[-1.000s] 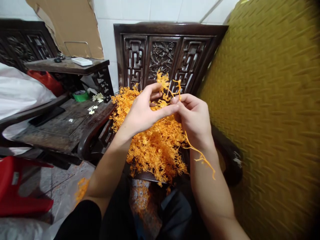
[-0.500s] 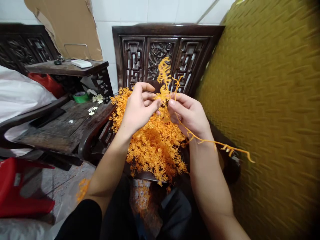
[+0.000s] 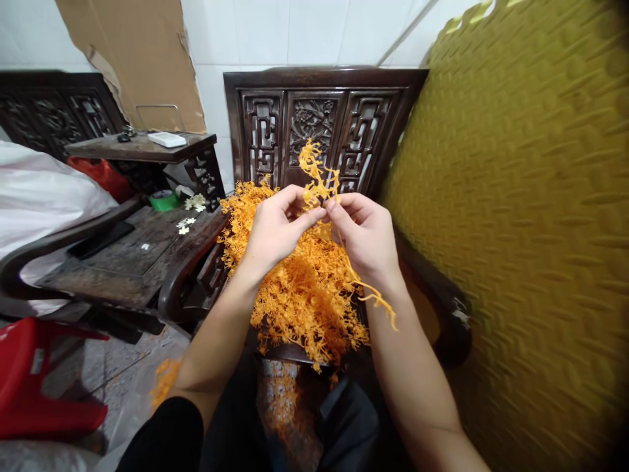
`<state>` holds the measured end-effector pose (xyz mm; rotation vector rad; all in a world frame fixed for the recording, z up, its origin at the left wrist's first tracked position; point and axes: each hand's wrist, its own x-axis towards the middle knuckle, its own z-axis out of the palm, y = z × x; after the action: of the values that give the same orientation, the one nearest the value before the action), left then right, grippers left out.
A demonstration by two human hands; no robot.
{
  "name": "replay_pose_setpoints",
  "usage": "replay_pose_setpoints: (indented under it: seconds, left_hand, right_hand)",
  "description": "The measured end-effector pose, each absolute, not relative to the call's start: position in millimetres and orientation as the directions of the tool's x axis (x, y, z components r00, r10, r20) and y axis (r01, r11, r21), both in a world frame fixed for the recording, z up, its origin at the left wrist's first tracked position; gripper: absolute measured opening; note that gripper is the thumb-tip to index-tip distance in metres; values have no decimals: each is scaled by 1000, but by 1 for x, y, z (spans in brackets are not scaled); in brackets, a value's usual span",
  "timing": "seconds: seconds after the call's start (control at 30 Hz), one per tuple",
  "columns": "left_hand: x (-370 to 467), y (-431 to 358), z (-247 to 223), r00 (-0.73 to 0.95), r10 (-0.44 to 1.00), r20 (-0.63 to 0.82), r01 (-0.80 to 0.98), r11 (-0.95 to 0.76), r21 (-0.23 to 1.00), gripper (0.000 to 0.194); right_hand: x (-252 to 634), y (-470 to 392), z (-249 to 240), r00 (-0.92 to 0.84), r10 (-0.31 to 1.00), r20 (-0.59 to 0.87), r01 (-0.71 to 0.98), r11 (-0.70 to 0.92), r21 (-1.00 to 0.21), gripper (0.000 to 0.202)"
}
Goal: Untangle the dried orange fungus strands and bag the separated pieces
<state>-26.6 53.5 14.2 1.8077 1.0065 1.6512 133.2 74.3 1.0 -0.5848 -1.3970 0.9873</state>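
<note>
Over the orange pile (image 3: 302, 295) reaching the seat (image 3: 289, 353) front edge, our left hand (image 3: 275, 226) and right hand (image 3: 369, 236) pinch one orange sprig (image 3: 312, 191).

left sleeve (image 3: 164, 432): black, elbow-length | trousers (image 3: 348, 419): dark | left hand (image 3: 275, 229), right hand (image 3: 369, 237): bare

Wall (image 3: 314, 33): white tiles, 12 o'clock
Chair (image 3: 314, 77): dark carved wood, back toward the wall, 12 o'clock
Second chair (image 3: 111, 255): dark wood, 9 o'clock
Table (image 3: 118, 147): dark wood, between the chairs, 10 o'clock
Cardboard (image 3: 142, 59): brown, torn-edged, upright, past 10 o'clock
Mat (image 3: 515, 196): yellow-green, textured, upright, 3 o'clock
Stool (image 3: 19, 387): red, 8 o'clock
Floor (image 3: 115, 357): grey tiles, 8 o'clock
Light: pale, glinting on the chair's top rail
</note>
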Motion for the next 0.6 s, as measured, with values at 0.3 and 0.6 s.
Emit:
replay_pose_setpoints:
  seconds: [0.3, 0.6]
  left_hand:
    - [-3, 39, 9, -76, 646, 759, 522, -623, 582, 7]
    - [-2, 46, 7, -139, 714, 686, 499, -548, 671, 7]
  right_hand:
    - [121, 92, -11, 119, 808, 577, -135, 589, -797, 26]
    - [105, 98, -18, 191, 813, 550, -203, 581, -788, 18]
